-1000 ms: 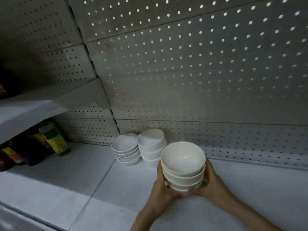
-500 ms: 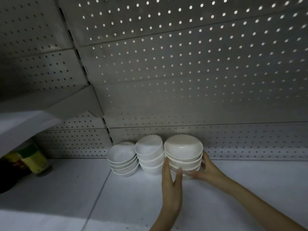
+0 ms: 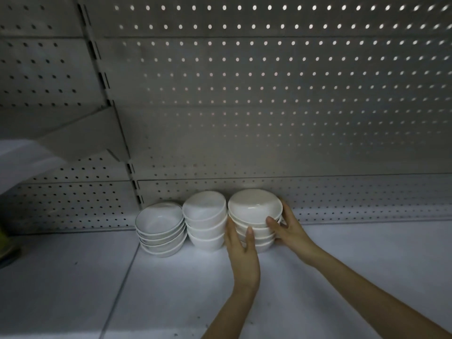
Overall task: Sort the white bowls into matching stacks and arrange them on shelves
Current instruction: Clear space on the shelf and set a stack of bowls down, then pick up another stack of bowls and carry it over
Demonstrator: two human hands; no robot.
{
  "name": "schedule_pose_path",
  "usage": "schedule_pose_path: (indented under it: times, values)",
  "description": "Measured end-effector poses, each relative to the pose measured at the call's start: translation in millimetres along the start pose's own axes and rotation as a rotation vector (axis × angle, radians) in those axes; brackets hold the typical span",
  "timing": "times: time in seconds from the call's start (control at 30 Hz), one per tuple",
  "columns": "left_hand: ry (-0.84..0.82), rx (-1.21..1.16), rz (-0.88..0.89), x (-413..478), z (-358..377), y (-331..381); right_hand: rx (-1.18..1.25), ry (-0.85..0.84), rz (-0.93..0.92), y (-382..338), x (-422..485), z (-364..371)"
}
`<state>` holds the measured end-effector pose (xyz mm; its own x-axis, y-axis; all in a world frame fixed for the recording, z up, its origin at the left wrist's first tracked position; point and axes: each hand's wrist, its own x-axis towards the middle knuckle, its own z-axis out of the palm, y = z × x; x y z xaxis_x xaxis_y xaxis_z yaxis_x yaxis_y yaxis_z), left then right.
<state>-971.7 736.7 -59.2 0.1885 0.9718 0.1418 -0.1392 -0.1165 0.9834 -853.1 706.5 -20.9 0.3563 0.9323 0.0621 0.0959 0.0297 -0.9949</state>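
- right stack [image 3: 254,209] of white bowls stands on the shelf [image 3: 171,289] at lower centre of the frame, close against the pegboard [image 3: 269,106]; about four bowls, nested, open side up.
- left hand [image 3: 241,250] clasps the stack's left side: the thumb lies up the front of the lower bowls and the fingers reach into the gap between this stack and the middle stack [image 3: 205,221].
- right hand [image 3: 291,231] clasps the stack's right side: the thumb rests on the front just under the top bowl's rim and the fingers curl round the back, mostly hidden.
- both forearms come in from the lower right of the frame.
- middle stack: three deeper white bowls, just left of the held stack, with only the left hand's fingers between them.
- left stack [image 3: 160,228]: four shallower white bowls with a thin dark line at the rim, just beside the middle stack; i cannot tell if the two touch.
- all three stacks stand in a row along the back of the shelf.
- a seam in the shelf runs from the left stack toward the lower left of the frame.
- a higher shelf on a bracket [image 3: 85,138] juts in at the left.
- a blurred greenish thing [image 3: 3,241] sits at the far left edge.
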Motion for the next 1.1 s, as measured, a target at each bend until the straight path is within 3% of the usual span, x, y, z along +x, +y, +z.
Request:
schedule_pose_path:
  times: [0.23,0.53,0.73,0.83,0.93,1.1]
  values:
    - [-0.015,-0.022,0.011,4,-1,-5,-0.007,0.096,0.028,1,-3,8]
    - [-0.042,-0.055,-0.061,7,-3,3,-0.105,0.100,0.136,-17,-11,9]
    - [-0.073,0.024,-0.048,-7,-11,20,-0.396,0.082,0.096,-42,-45,-8]
    - [-0.088,0.186,0.032,-25,-20,36,-0.775,0.077,0.019,-46,-79,-40]
    - [-0.125,0.529,0.199,-47,-28,54,-1.144,0.117,-0.103,-54,-124,-86]
    - [-0.203,1.009,0.473,-91,-10,91,-1.420,0.214,-0.125,-70,-213,-166]
